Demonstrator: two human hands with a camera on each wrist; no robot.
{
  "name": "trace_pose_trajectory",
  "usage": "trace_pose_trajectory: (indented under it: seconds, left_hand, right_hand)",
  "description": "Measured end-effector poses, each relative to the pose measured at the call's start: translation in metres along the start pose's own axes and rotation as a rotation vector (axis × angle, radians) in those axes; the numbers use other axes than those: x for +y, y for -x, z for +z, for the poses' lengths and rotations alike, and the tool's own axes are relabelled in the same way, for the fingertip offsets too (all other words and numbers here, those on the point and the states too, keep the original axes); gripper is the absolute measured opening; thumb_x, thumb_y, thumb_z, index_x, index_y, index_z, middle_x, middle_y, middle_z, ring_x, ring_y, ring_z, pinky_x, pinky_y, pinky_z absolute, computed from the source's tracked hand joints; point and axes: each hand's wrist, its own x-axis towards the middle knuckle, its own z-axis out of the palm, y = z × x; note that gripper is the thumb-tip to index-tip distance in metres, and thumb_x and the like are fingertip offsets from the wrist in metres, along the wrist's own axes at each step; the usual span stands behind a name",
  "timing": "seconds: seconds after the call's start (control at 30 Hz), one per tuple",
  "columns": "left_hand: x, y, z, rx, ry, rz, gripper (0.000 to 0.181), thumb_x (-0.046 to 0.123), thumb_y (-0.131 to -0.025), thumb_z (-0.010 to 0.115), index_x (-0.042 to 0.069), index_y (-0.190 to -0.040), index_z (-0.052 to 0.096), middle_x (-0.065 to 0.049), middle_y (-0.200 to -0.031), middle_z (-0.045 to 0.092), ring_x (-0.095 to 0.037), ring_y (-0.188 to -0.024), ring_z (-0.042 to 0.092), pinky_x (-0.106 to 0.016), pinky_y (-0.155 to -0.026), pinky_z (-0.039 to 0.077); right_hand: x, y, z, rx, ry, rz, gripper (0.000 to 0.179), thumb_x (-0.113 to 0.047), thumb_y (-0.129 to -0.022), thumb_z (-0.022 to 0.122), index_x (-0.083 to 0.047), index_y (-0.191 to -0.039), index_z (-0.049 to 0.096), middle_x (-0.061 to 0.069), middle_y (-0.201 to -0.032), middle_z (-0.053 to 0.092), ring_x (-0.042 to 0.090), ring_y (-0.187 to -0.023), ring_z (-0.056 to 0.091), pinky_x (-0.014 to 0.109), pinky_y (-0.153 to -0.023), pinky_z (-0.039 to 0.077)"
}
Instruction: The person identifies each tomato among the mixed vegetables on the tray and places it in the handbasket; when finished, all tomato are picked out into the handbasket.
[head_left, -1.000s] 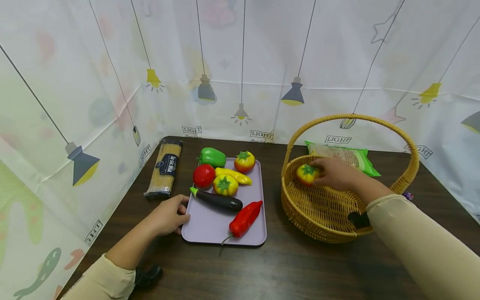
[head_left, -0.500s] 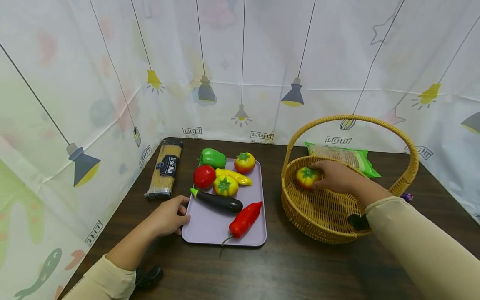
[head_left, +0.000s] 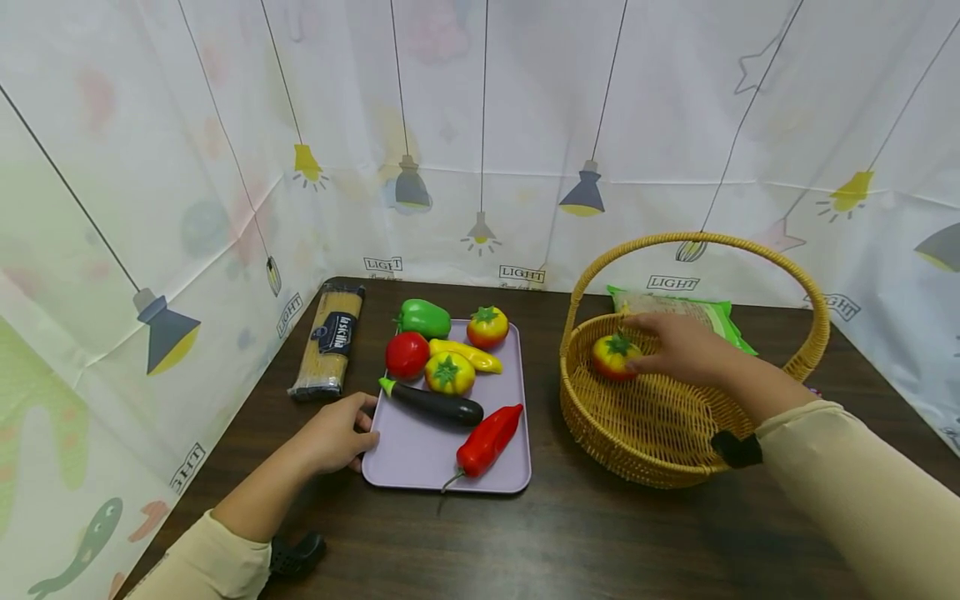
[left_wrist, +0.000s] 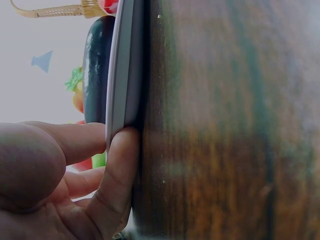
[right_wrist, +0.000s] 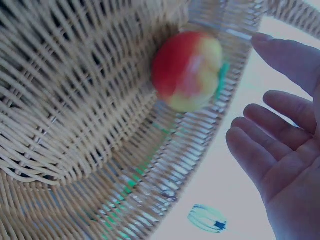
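In the head view my left hand [head_left: 339,435] is at the left edge of a lilac tray [head_left: 408,457]. The left wrist view shows its thumb and finger pinching the tray's rim [left_wrist: 120,85]. A red-and-yellow toy tomato [head_left: 609,363] lies inside the wicker basket [head_left: 600,446], against its left wall. Just right of this tomato is my right hand [head_left: 686,354], over the basket. From the right wrist, the fingers [right_wrist: 255,145] appear spread and relaxed, apart from the tomato [right_wrist: 187,75], holding nothing.
The tray carries an eggplant [head_left: 435,405], a red pepper [head_left: 489,442], a green bell pepper [head_left: 424,318], a yellow pepper [head_left: 476,357] and several tomatoes [head_left: 450,373]. Packaged spaghetti [head_left: 328,342] lies left. A green-edged bag [head_left: 723,321] lies behind the basket, whose tall handle [head_left: 697,239] arches up.
My right hand has let go of the tomato, which stays in the basket, and has drawn slightly up and right with fingers loosened. My left hand stays at the tray.
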Motion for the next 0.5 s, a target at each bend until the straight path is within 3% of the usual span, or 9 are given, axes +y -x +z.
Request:
trace_pose_trajectory:
  seconds: [0.37, 0.5]
  left_hand:
    - [0.000, -0.001, 0.001, 0.002, -0.010, -0.017, 0.055, 0.002, -0.094, 0.069, 0.000, -0.145, 0.047, -0.013, -0.101, 0.058, -0.023, -0.070, 0.062, -0.034, -0.056, 0.059]
    - [0.001, -0.001, 0.001, 0.003, -0.011, -0.017, 0.055, 0.002, -0.094, 0.069, 0.001, -0.144, 0.048, -0.013, -0.101, 0.058, -0.023, -0.071, 0.062, -0.034, -0.056, 0.059]
  right_hand:
    - [-0.039, 0.018, -0.007, 0.014, -0.035, -0.108, 0.066, -0.044, -0.091, 0.077, -0.009, -0.144, 0.056, 0.018, -0.135, 0.062, 0.039, -0.124, 0.058, 0.061, -0.100, 0.047]
    - [-0.054, 0.023, -0.006, 0.010, -0.064, -0.142, 0.065, -0.042, -0.090, 0.078, -0.012, -0.143, 0.058, 0.010, -0.134, 0.064, 0.033, -0.122, 0.060, 0.057, -0.098, 0.051]
